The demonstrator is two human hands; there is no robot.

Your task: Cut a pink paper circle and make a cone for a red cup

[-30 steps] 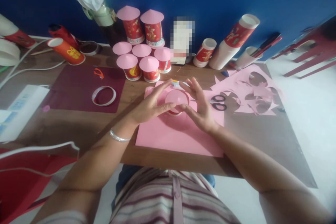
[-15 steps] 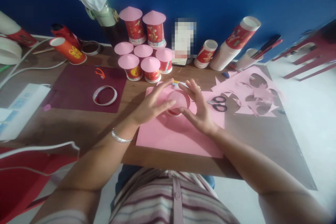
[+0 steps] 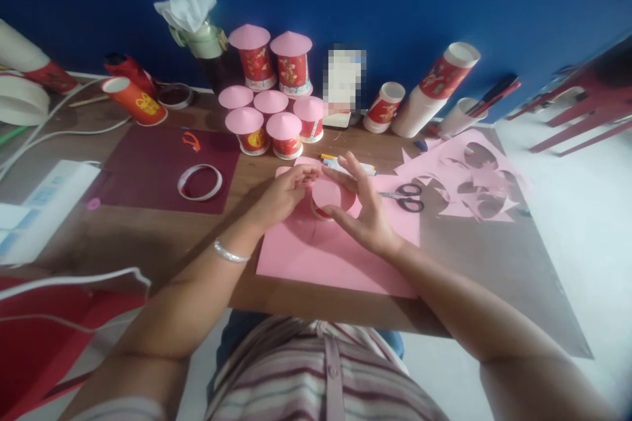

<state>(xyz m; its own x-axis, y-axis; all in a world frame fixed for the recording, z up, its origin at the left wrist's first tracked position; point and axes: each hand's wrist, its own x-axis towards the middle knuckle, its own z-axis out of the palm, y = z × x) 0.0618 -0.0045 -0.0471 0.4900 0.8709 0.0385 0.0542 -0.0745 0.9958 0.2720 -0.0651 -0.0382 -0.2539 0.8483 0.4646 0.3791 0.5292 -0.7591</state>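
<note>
A red paper cup with a pink paper cone (image 3: pixel 330 193) on top stands on pink paper (image 3: pixel 320 253) in front of me. My left hand (image 3: pixel 284 197), with a silver bangle at its wrist, is at the cone's left edge. Its fingers are bent and drawn together, and I cannot make out whether anything is between them. Around the cone's right side is my right hand (image 3: pixel 368 210), open, its thumb at the front edge and its other fingers stretched out toward the far edge. Most of the cup below the cone is hidden.
Several red cups with pink cone roofs (image 3: pixel 285 128) stand at the back. Scissors (image 3: pixel 407 197) and cut pink scraps (image 3: pixel 476 177) lie to the right. A tape roll (image 3: pixel 199 183) sits left on a dark red sheet (image 3: pixel 148 171). Markers (image 3: pixel 348 164) lie behind the cup.
My left hand's spread fingers have bent together and drawn back from over the cone. My right hand has shifted slightly left, still with fingers stretched out. The whole view has tilted a little.
</note>
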